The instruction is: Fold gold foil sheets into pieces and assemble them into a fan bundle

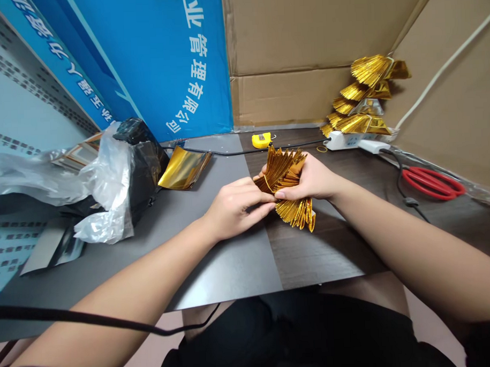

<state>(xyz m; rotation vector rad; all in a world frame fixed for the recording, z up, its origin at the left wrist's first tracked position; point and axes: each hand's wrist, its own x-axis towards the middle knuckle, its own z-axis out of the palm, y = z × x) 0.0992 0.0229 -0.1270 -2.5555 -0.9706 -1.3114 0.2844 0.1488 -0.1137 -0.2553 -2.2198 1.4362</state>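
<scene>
A bundle of folded gold foil paper (296, 211) fans out between my two hands above the table. Round its narrow part runs a thin yellow rubber band (267, 184). My left hand (241, 205) pinches the bundle's left side near the band, thumb and fingers closed. My right hand (315, 178) wraps round the right side, its thumb pressed on the folds. Some of the right fingers are hidden behind the foil. Left of my left hand lies a stack of flat gold foil sheets (184, 168).
Finished-looking gold fans (369, 72) are piled at the back right by a white power strip (342, 140). Red-handled scissors (432, 183) lie on the right. A yellow tape measure (261, 140) sits at the back. Plastic bags (108, 183) stand left; a black cable (228, 152) crosses behind.
</scene>
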